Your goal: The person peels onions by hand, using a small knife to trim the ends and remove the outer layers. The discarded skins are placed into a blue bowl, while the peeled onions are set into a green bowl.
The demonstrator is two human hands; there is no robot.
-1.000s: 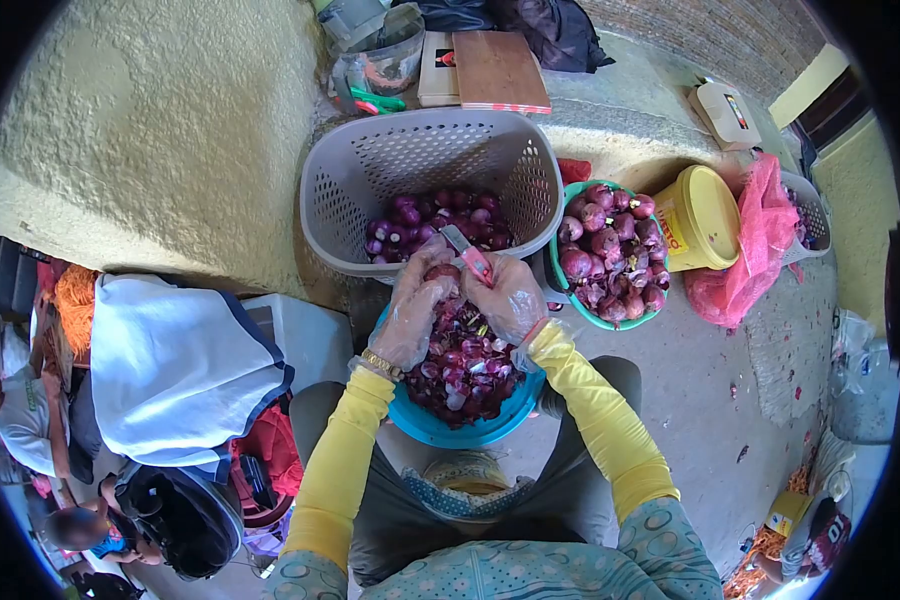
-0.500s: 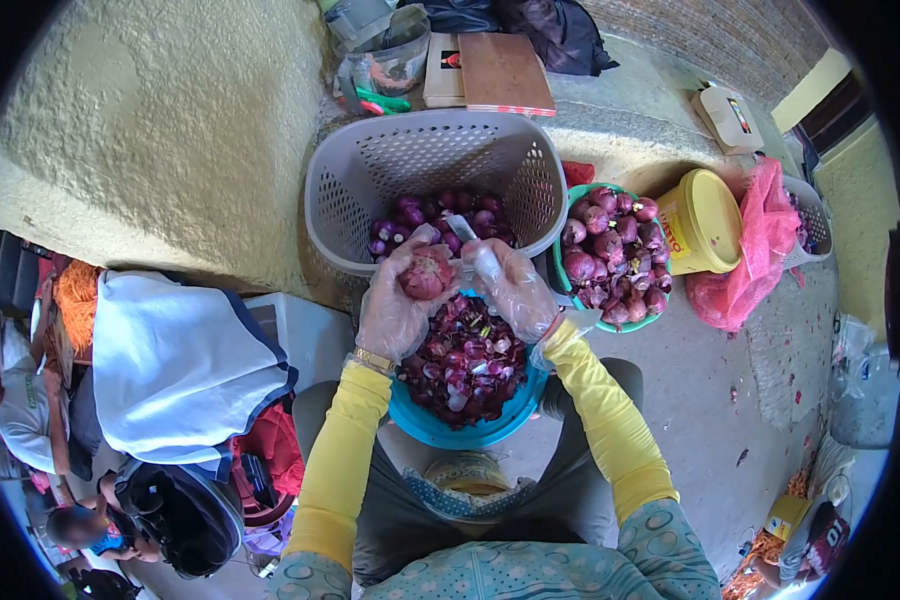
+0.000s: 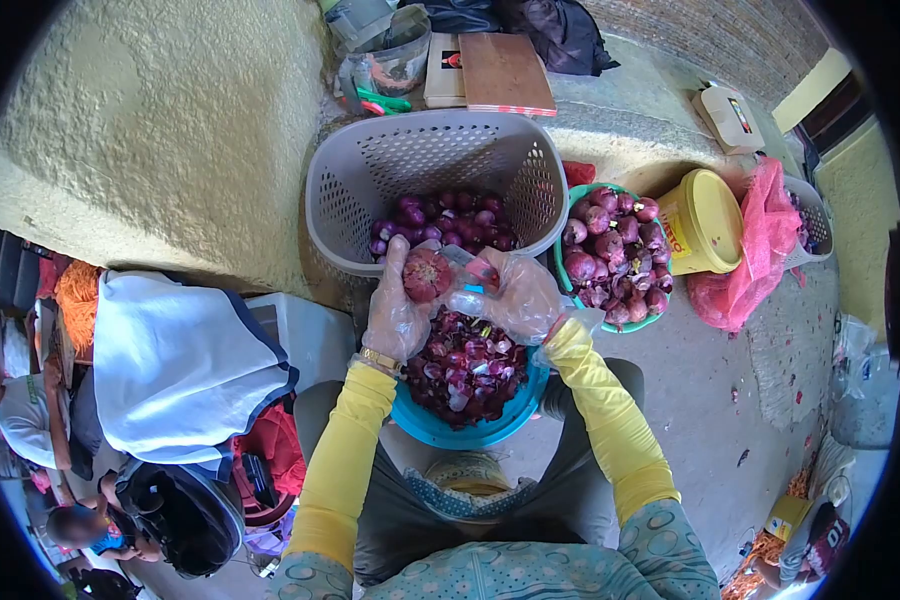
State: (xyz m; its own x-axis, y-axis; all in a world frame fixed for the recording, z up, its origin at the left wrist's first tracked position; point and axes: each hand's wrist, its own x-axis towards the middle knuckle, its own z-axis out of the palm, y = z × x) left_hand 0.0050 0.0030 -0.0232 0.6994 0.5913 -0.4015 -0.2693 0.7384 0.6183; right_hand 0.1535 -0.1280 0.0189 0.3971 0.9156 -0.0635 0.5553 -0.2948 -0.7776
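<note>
My left hand (image 3: pixel 395 305), in a clear plastic glove, is closed around a red onion (image 3: pixel 427 275) with its cut face turned up. My right hand (image 3: pixel 522 297), gloved too, is closed close beside it. A knife (image 3: pixel 466 301) is in its grip, mostly hidden by fingers and glove, and a pinkish piece of onion (image 3: pixel 483 272) shows at its fingertips. Both hands are above a blue basin (image 3: pixel 470 437) heaped with purple onion skins (image 3: pixel 467 375). Just beyond them stands a grey perforated basket (image 3: pixel 435 150) holding peeled purple onions (image 3: pixel 450 215).
Right of the basket, a green tub (image 3: pixel 560 275) holds unpeeled onions (image 3: pixel 615 250). Past it are a yellow bucket (image 3: pixel 712 220) and a pink mesh sack (image 3: pixel 760 250). A white cloth (image 3: pixel 175 370) lies at left. Other people sit at far left and lower right.
My right hand has turned and lowered the knife, whose blade pointed up over the basket before. A pinkish onion piece now shows at its fingertips. The onion stays in my left hand.
</note>
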